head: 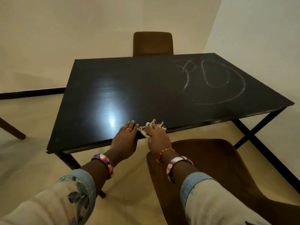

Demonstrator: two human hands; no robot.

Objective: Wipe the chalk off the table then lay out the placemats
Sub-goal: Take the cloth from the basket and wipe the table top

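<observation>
Our right hand (156,137) keeps a closed grip on the rag (151,127) at the counter's (146,98) near edge; our left hand (125,137) lies flat beside it. Chalk (215,82) marks the far right. Chairs (152,43) stand around, walls pale.

Setting: a dining area in a home. Evidence follows. A black rectangular tabletop (146,88) stands on a dark metal frame with crossed leg braces (250,133). Brown padded chairs are set at it: one chair (152,43) at the far side, one near chair (219,168) at the front right. A wooden chair leg (12,130) shows at the left edge. Walls (65,30) are plain cream with a dark skirting (32,93). The floor (29,159) is pale and glossy. Lighting is warm and indoor.
</observation>
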